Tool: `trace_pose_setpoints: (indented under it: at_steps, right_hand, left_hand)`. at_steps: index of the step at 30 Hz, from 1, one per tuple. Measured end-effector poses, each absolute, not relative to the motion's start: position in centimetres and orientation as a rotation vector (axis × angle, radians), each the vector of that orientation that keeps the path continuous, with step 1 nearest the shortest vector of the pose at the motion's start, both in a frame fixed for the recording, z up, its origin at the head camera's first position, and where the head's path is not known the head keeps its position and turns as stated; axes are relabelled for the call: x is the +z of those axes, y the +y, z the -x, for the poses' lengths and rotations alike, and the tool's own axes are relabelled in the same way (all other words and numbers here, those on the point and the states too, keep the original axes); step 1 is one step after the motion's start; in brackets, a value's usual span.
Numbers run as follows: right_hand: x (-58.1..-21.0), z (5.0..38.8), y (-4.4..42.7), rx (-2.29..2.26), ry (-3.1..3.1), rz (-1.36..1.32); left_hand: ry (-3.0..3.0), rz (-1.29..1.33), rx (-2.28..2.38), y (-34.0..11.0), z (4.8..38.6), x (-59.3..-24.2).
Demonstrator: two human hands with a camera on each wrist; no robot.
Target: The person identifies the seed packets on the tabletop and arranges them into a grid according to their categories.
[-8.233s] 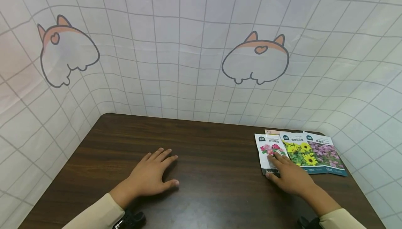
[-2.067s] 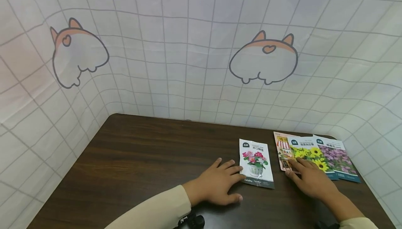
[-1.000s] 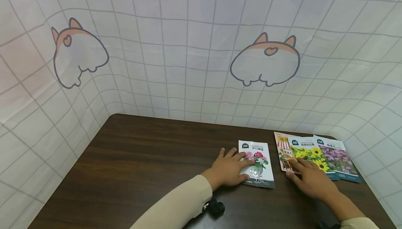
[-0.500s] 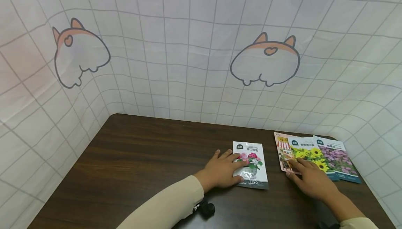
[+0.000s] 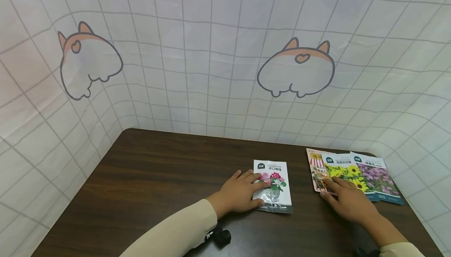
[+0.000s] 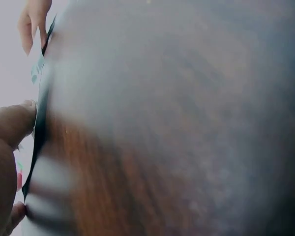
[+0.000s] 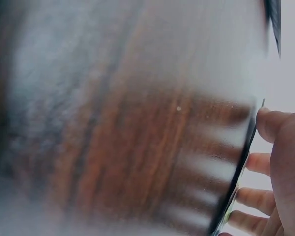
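Observation:
A seed packet with pink flowers lies flat at the middle right of the table. My left hand rests on its left part with fingers spread, covering some of the picture. My right hand lies with extended fingers on the lower part of the overlapping packets to the right. In that group are a yellow-flower seed packet, a purple-flower seed packet and a pink packet with a striped awning picture, partly hidden beneath the yellow one. In the right wrist view, the right fingertips touch a packet edge.
The dark wooden table has its back edge against a white grid-patterned curtain. This curtain also encloses the left and right sides. A dark wrist device sits below my left sleeve.
The pink-flower packet, at first beside the others under my right hand, now lies apart. Over the last second my left hand has slid it left. My right hand has stayed nearly still lately.

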State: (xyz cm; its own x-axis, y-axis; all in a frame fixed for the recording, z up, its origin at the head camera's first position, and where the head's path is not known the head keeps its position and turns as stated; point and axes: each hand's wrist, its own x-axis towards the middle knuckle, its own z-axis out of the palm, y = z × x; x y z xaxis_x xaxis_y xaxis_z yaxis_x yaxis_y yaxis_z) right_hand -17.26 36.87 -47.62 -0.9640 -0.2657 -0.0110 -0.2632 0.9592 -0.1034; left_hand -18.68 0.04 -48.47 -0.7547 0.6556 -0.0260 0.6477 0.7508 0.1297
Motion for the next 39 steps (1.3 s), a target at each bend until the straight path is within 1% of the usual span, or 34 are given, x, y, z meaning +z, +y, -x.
trace_pose_setpoints:
  at_steps: [13, 26, 32, 39]
  right_hand:
    - [-47.7, 17.5, 36.9, -0.218, 3.149, 0.502]
    - [-47.7, 19.0, 35.4, -0.417, 3.133, 0.639]
    - [-48.0, 19.0, 35.2, -0.404, 3.095, 0.653]
    - [-48.0, 18.9, 34.9, -0.377, 3.093, 0.646]
  left_hand:
    - [2.843, -1.045, 0.2, -0.8, 18.2, -48.0]
    - [2.853, -1.065, 0.215, -1.0, 18.1, -47.8]
    - [2.85, -1.082, 0.237, -1.2, 18.3, -48.2]
    - [2.844, -1.078, 0.236, -1.8, 18.1, -47.6]
